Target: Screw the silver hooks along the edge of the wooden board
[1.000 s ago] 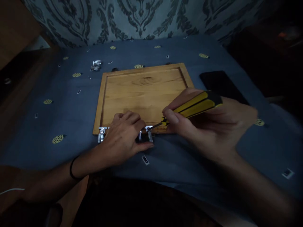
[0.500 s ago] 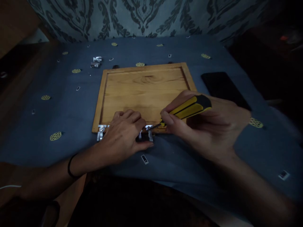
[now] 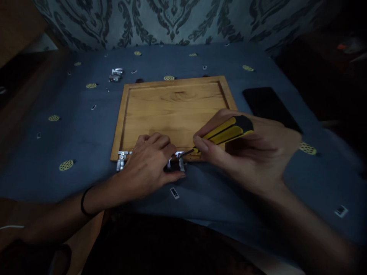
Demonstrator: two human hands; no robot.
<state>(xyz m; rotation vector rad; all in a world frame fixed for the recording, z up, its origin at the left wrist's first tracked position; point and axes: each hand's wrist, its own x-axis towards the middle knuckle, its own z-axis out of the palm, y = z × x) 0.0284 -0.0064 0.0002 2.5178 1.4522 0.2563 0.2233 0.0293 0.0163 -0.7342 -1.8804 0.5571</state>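
Observation:
A framed wooden panel lies flat on the cloth. Along its near edge sit metal hinges: one hinge by the left corner and another hinge nearer the middle. My left hand rests over this edge, fingers curled on the wood and thumb against the middle hinge, partly covering it. In my right hand is a yellow and black screwdriver, gripped by its handle. Its shaft slants down left, with the tip at a screw on the middle hinge.
Loose metal hinges lie beyond the panel's far left corner. A black phone-like slab lies right of the panel. Blue cloth with a pineapple print covers the table. Patterned fabric rises behind it.
Hardly anything differs. The whole view has shifted very slightly, and both hands and the screwdriver keep their places at the hinge.

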